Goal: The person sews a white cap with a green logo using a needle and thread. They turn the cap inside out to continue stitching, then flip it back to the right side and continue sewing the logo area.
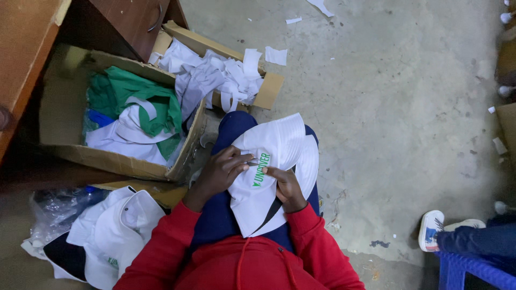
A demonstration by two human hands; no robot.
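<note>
- white cap (pixel 274 161) with green lettering, lying on the lap over dark blue trousers (pixel 217 215).
- left hand (pixel 220 172) curled over the cap's front panel, fingertips pinched on a small dark tool (pixel 251 162) at the lettering.
- right hand (pixel 287 188) closed on the cap's edge just below the print, bracing it.
- likely light, soft and floppy cloth with a stiffer brim; best gripped at panel edge or brim.
- cardboard box (pixel 134 164) of green and white fabric to the left; more white caps (pixel 115 231) on the floor (pixel 403 107).
</note>
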